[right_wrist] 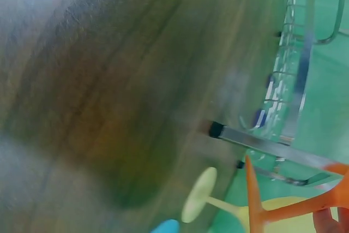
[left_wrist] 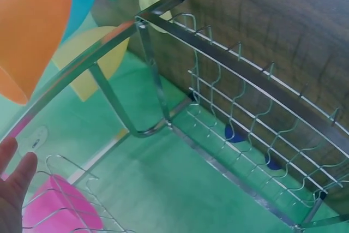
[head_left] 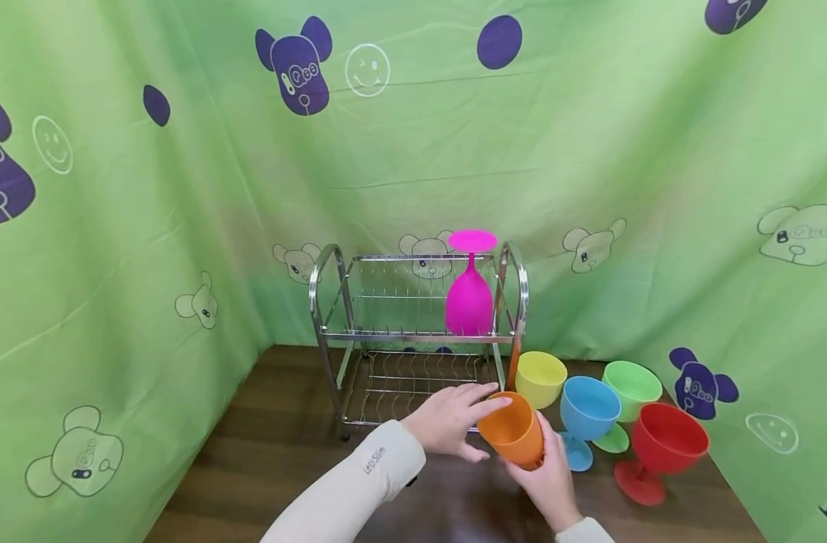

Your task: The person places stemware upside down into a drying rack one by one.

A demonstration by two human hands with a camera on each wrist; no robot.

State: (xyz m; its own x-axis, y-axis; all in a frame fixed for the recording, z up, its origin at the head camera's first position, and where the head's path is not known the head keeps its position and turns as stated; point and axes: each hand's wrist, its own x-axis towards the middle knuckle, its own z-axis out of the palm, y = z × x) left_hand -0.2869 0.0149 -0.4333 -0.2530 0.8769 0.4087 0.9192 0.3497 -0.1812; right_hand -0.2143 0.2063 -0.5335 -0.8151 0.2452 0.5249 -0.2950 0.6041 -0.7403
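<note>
My right hand (head_left: 549, 475) grips an orange plastic goblet (head_left: 509, 431) around its lower part, with the cup's mouth tilted up toward me. In the right wrist view the goblet's foot and stem (right_wrist: 289, 209) show at the lower right corner, with fingers beside them. My left hand (head_left: 454, 418) is spread next to the goblet's rim, fingers extended; whether it touches the rim I cannot tell. Behind both hands stands a two-tier metal dish rack (head_left: 420, 338). A magenta goblet (head_left: 470, 302) sits upside down on its upper tier, at the right end.
Right of the rack stand a yellow goblet (head_left: 540, 379), a blue goblet (head_left: 591, 407), a green goblet (head_left: 632, 388) and a red goblet (head_left: 669, 439), all upright on the dark wooden table (head_left: 250, 467). Green patterned cloth (head_left: 413, 166) hangs behind and at both sides.
</note>
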